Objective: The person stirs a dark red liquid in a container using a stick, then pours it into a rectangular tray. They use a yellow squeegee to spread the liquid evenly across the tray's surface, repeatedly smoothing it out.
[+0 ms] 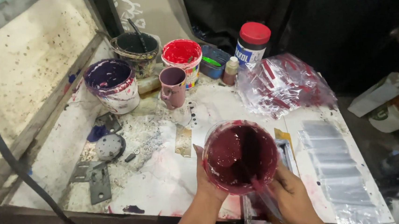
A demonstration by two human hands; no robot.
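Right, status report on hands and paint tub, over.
Left hand cradling dark red paint tub. Right hand holding stirring stick in it. Pink mug beyond, clear.

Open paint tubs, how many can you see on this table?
4: a dark red tub in the left hand, a purple tub at left, a black one behind it, a red one beside. Others may be hidden.

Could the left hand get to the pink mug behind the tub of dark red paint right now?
Probably not as it stands: the left hand is wrapped around the paint tub, so it is occupied. The way itself looks free; only bare stained tabletop lies between it and the pink mug.
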